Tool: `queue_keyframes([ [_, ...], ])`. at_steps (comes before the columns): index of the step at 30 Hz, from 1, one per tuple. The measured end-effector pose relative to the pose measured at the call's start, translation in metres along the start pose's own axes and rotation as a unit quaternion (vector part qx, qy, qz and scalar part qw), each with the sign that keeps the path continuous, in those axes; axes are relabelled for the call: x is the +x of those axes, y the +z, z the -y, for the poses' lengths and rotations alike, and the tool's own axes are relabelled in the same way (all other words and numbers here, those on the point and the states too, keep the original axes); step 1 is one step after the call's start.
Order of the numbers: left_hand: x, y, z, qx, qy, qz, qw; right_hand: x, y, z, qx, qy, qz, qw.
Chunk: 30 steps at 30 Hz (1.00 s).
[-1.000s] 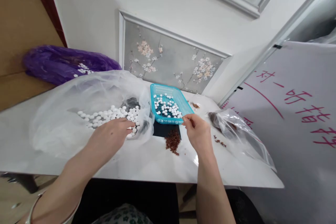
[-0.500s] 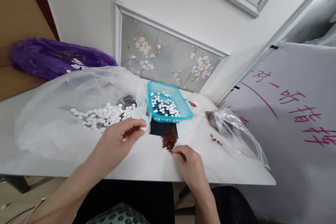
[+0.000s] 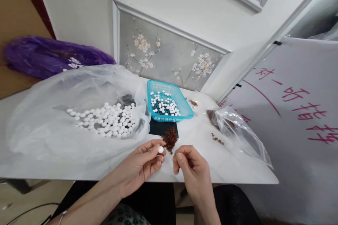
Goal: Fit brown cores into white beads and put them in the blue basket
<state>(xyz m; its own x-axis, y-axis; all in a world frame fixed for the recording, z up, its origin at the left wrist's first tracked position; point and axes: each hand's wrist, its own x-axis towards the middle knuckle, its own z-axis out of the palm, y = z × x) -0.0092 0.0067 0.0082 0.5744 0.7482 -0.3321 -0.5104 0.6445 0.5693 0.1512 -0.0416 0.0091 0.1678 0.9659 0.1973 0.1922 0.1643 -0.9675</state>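
Left hand (image 3: 141, 165): 1 white ball (image 3: 161, 149). Ahead of it: 1 basket (image 3: 185, 108), 1 brown pile (image 3: 170, 137). Left of it: 1 purple bag (image 3: 47, 54), 1 translucent bag (image 3: 60, 140), dozens of loose balls (image 3: 115, 123), probably.

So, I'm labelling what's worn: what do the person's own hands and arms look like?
The left hand and right hand are ungloved, and no sleeve shows on the left forearm or right forearm. A thin, silvery bangle crosses the left one; none shows on the right.
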Motion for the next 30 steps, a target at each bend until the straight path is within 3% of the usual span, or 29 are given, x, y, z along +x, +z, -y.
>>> queue_keyframes([
  [4, 0.003, -0.001, 0.002, 0.008, 0.018, 0.012, 1.0, -0.001, 0.012, 0.001, 0.089, 0.028, 0.053, 0.994],
  [9, 0.002, -0.003, 0.005, 0.04, 0.04, 0.057, 0.997, -0.002, 0.019, 0.002, 0.128, 0.033, 0.022, 0.991],
  [15, 0.003, -0.008, 0.008, 0.037, 0.041, 0.073, 0.996, -0.004, 0.023, 0.004, 0.074, 0.004, 0.011, 0.997],
  [30, 0.002, -0.01, 0.008, 0.015, 0.033, 0.035, 0.999, -0.01, 0.036, -0.002, -0.042, -0.109, -0.036, 0.993],
])
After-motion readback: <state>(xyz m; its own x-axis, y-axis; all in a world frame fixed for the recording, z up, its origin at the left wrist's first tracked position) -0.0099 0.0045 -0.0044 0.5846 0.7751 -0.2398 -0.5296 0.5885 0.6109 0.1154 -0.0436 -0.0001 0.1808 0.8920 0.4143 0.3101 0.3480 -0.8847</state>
